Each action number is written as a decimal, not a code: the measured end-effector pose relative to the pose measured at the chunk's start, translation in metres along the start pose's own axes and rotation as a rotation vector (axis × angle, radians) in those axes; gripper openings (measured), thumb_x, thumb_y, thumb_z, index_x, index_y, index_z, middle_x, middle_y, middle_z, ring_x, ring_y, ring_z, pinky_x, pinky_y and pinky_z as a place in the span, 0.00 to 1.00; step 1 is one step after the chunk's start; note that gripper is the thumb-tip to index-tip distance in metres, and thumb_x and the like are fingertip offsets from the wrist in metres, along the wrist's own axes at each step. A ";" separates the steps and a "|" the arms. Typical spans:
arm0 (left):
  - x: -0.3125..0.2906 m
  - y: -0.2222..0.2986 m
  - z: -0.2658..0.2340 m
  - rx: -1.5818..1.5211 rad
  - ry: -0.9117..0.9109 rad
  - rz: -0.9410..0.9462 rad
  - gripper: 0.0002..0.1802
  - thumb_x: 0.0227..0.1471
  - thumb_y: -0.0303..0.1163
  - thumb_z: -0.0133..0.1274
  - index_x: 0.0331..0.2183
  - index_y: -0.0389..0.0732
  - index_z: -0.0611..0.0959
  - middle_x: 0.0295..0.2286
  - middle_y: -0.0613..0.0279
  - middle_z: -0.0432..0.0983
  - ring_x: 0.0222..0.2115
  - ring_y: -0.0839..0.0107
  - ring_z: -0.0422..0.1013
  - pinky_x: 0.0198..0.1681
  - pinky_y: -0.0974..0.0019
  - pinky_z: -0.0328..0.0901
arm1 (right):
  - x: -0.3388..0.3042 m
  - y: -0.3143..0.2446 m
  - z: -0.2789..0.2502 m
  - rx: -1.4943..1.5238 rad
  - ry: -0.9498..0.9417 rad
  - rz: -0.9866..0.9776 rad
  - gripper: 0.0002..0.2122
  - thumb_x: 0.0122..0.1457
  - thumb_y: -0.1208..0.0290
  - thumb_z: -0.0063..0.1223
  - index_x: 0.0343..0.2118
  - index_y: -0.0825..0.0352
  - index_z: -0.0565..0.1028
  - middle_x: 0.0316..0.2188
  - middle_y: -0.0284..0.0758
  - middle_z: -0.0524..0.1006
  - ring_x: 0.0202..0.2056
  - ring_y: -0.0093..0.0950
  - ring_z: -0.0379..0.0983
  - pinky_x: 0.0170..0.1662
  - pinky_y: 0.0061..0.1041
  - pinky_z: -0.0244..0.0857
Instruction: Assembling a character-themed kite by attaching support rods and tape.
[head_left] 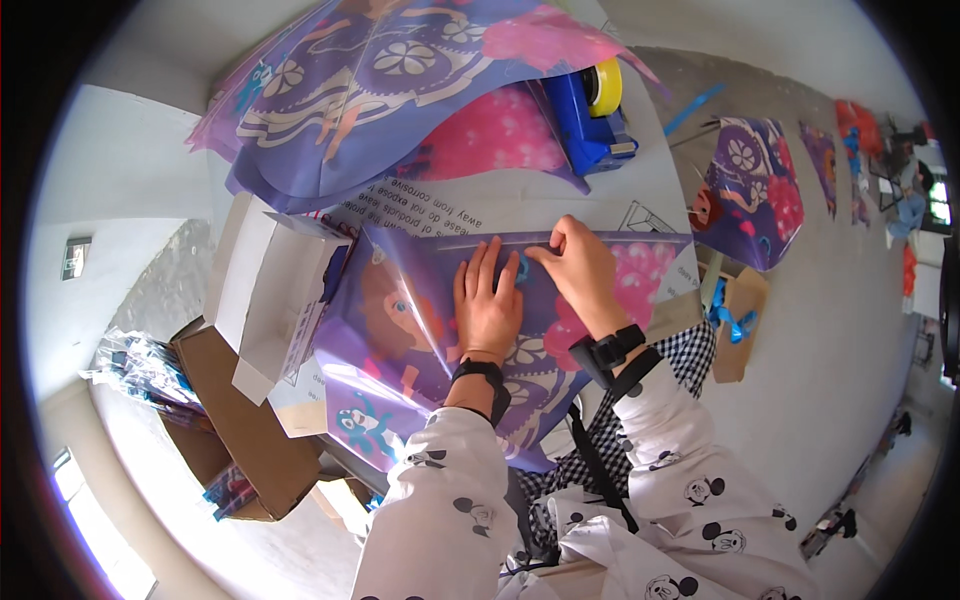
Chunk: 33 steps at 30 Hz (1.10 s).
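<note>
A thin, glossy purple sheet (400, 330) printed with a cartoon figure, pink bubbles and white swirls lies in front of me, its near part draping over the table edge. My left hand (487, 303) rests flat on it with fingers stretched out, pointing toward its far edge. Just to the right, my right hand (582, 268) is closed, thumb and fingers pinched at the strip along that far edge. Whether anything small sits between those fingertips is hidden. More printed purple sheets (370, 110) lie in a loose pile beyond my hands.
A blue tape dispenser (590, 140) with a yellow roll stands at the back right. An opened white box (275, 290) is at the left, near a brown carton (240, 420) holding bagged items. Another printed sheet (745, 190) hangs at right, above a small carton (742, 330).
</note>
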<state>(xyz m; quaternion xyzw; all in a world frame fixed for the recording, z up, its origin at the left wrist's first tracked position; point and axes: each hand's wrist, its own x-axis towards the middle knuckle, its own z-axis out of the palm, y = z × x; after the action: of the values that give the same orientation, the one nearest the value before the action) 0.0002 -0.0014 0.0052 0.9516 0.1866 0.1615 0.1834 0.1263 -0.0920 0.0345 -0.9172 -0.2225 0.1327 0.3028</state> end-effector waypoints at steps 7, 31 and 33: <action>0.004 0.003 -0.001 0.016 0.009 -0.011 0.27 0.43 0.24 0.51 0.50 0.44 0.75 0.56 0.56 0.64 0.58 0.57 0.60 0.60 0.48 0.55 | 0.005 -0.012 0.030 0.372 0.188 -0.185 0.08 0.50 0.77 0.60 0.31 0.67 0.72 0.26 0.39 0.74 0.27 0.37 0.75 0.30 0.32 0.69; -0.003 -0.002 0.002 0.052 0.152 0.062 0.24 0.44 0.23 0.52 0.47 0.43 0.77 0.54 0.56 0.67 0.56 0.56 0.62 0.60 0.52 0.55 | -0.020 0.119 -0.068 0.243 0.553 -0.111 0.10 0.56 0.80 0.52 0.41 0.69 0.72 0.43 0.43 0.74 0.46 0.39 0.71 0.52 0.35 0.63; -0.004 -0.002 0.003 -0.021 0.156 0.084 0.24 0.43 0.22 0.52 0.47 0.42 0.76 0.54 0.56 0.67 0.56 0.56 0.62 0.61 0.51 0.54 | -0.043 0.082 -0.054 0.222 0.269 -0.451 0.12 0.57 0.76 0.54 0.45 0.68 0.72 0.48 0.42 0.73 0.50 0.41 0.69 0.54 0.35 0.62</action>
<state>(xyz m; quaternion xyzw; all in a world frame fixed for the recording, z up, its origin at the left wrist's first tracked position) -0.0029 -0.0021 0.0005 0.9411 0.1585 0.2444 0.1715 0.1367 -0.1988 0.0313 -0.8151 -0.3630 -0.0372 0.4500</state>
